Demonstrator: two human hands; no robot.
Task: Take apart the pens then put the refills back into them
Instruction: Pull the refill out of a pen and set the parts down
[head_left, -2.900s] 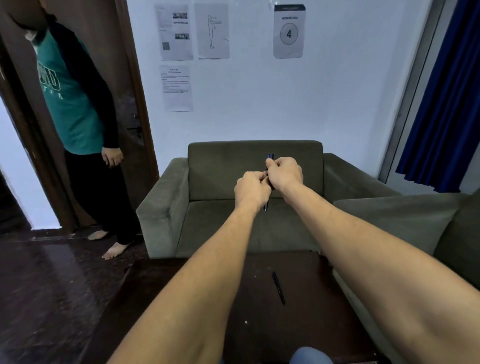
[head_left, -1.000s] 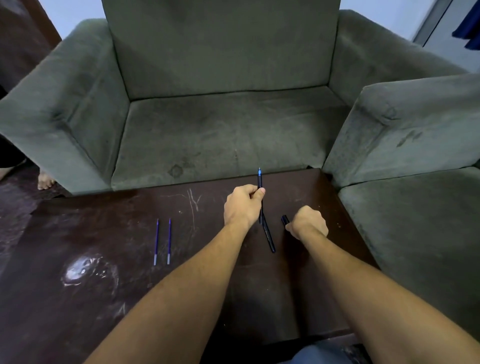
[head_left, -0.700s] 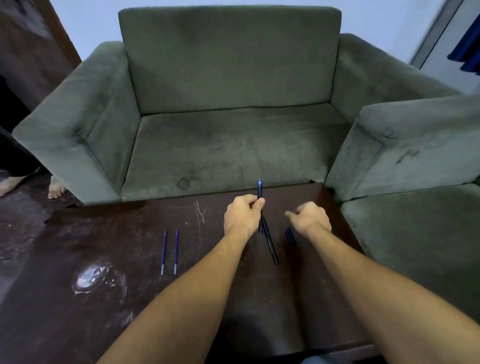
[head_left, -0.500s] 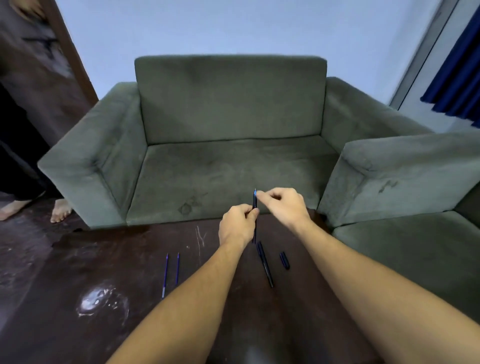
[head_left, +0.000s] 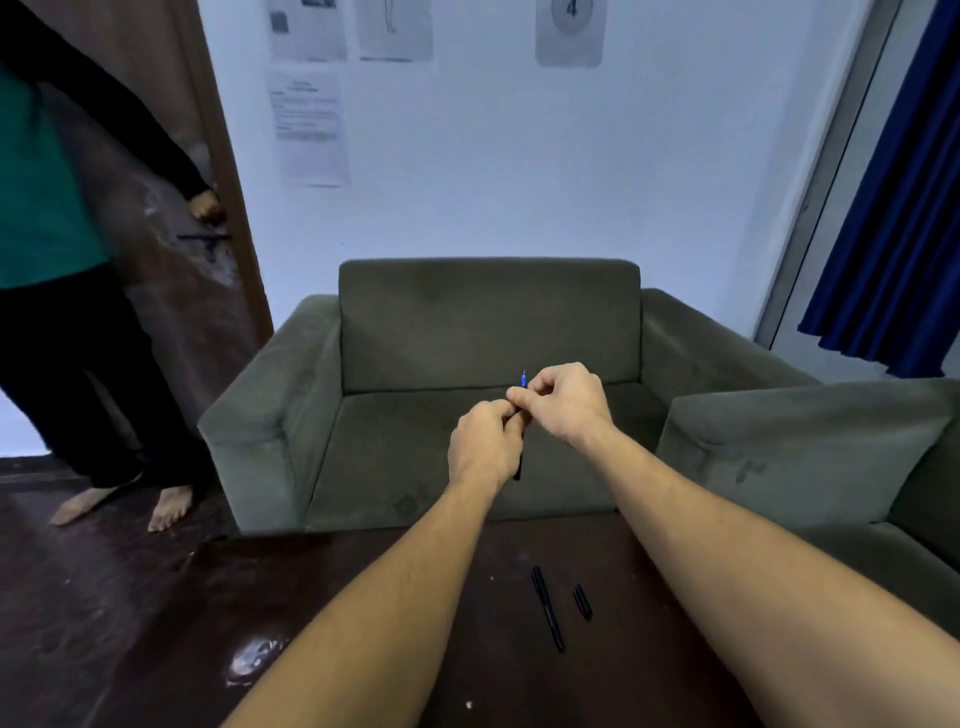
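The left hand (head_left: 483, 441) closes its grip in a fist round the lower barrel of a dark pen (head_left: 523, 382), and holds it up in front of the chest. The pen stands nearly upright, its blue tip uppermost and its bottom end just showing below the fist. Just to the right and slightly higher, the right hand (head_left: 569, 402) pinches the pen's upper part between thumb and fingertips, right under the tip. The two grips touch.

The pen's long axis runs up and down and the right hand is nearer the tip. So the coming pull or twist, as I judge it, must go straight up along that axis while the left hand keeps the barrel steady. Whether the front piece is already loose cannot be told.

Below the hands lies the dark brown surface (head_left: 363, 597). On it a second black pen (head_left: 547, 608) points away from the person, with a short black cap (head_left: 582, 601) just beside it on the right.

At the far left another person (head_left: 47, 208) stands barefoot by a brown door (head_left: 171, 291). Papers (head_left: 309, 130) hang on the pale wall, a green sofa (head_left: 488, 322) faces the surface, and a blue curtain (head_left: 893, 208) hangs at the right.
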